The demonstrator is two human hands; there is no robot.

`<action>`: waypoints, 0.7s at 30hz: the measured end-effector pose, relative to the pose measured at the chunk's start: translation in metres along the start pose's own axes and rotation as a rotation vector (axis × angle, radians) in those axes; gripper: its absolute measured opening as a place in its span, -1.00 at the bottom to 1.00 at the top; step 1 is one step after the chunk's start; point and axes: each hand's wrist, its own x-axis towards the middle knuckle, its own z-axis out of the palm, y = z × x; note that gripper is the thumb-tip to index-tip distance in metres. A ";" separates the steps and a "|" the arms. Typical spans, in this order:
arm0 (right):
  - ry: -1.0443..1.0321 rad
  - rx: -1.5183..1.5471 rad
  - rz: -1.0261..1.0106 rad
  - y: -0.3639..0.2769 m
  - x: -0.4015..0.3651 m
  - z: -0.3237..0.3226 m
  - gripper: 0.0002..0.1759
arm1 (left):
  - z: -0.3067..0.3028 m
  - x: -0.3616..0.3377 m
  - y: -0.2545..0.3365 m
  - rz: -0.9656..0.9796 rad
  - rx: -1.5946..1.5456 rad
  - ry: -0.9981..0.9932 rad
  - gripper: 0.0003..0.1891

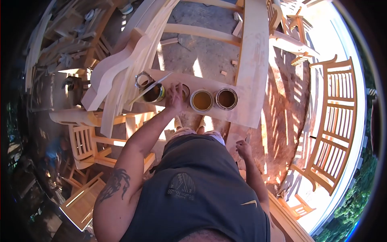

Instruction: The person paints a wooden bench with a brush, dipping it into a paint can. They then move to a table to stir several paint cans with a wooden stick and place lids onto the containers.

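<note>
My left hand (175, 98) is over a plank (250, 109), its fingers stretched forward and apart. Its fingertips are right at a round brown-rimmed container (185, 92), partly hidden behind the hand. Just left of the hand stands an open can (154, 93) with dark contents and a yellow-green label, a long thin stick (150, 88) lying across it. On the other side are a can of amber liquid (201, 100) and a can of darker brown liquid (226, 99). Low beside my body, my right hand (243, 149) has its fingers curled closed; what they hold is too small to make out.
An open-topped glass jar (143, 80) stands at the plank's left end. Long boards and a curved wooden piece (117, 66) lie to the left. A wooden frame (252, 48) extends ahead. Wooden chairs (82, 143) are at left, a slatted bench (336, 109) at right.
</note>
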 end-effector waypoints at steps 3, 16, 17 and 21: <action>-0.007 -0.102 -0.210 0.019 0.001 0.002 -0.69 | -0.014 -0.001 0.006 -0.029 -0.069 0.013 0.23; -0.074 0.126 0.214 -0.020 -0.014 -0.003 -0.63 | -0.090 0.012 0.029 0.113 -0.549 0.422 -0.08; -0.071 0.126 0.209 -0.017 -0.012 -0.002 -0.63 | -0.095 0.010 0.034 0.118 -0.630 0.427 -0.11; -0.054 0.128 0.222 -0.006 -0.009 0.001 -0.63 | -0.098 -0.001 0.050 0.303 -0.897 0.485 -0.10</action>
